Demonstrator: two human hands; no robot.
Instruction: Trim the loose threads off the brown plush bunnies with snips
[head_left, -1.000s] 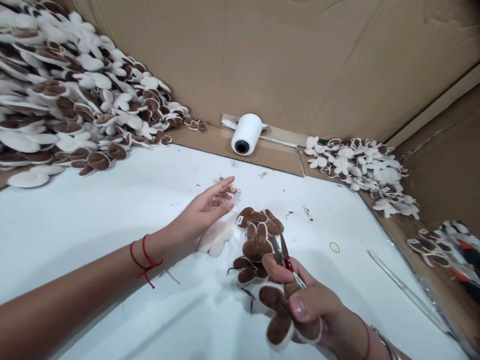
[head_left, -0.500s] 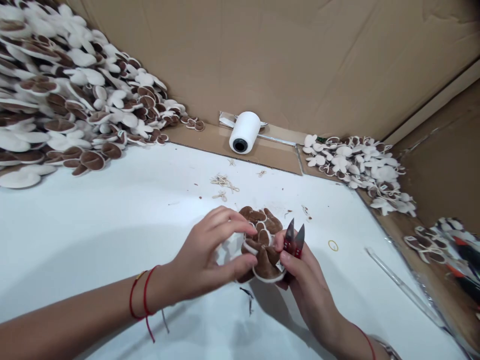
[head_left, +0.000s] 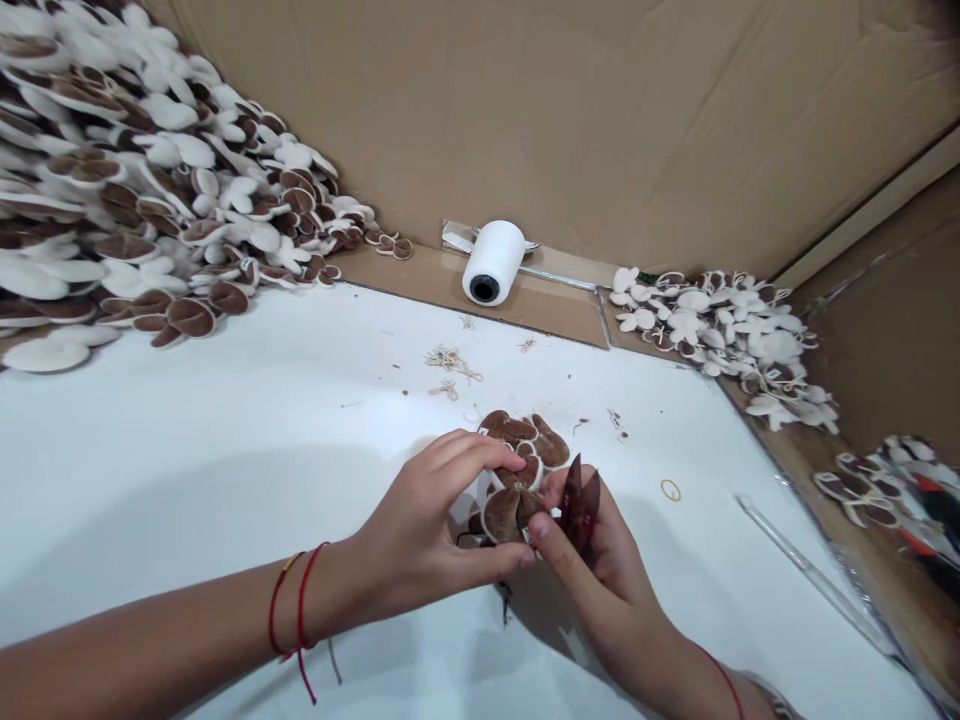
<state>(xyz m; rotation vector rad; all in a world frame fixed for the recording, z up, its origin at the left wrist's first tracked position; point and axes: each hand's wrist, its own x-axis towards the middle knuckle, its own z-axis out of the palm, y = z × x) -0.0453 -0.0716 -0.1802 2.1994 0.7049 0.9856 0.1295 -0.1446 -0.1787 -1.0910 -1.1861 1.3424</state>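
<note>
A brown plush piece with white edging (head_left: 510, 510) is between my two hands, low in the middle of the head view. My left hand (head_left: 442, 510) has its fingers and thumb closed round the piece's left side. Against its right side, my right hand (head_left: 600, 560) pinches with thumb and index finger. The same hand keeps small red-handled thread snips (head_left: 580, 505) in its palm, blades pointing up. More brown pieces (head_left: 551, 440) lie on the white table (head_left: 262, 420) just behind the held one.
A large heap of brown and white plush pieces (head_left: 172, 150) fills the back left. At the back stands a white thread roll (head_left: 495, 262). A smaller heap (head_left: 697, 320) is at the right. Thread scraps (head_left: 450, 362) and a yellow ring (head_left: 670, 490) lie on the table.
The held piece has turned, showing a rounded brown face. My left thumb and fingers have moved right, in round it, and the snips have tilted with my right hand.
</note>
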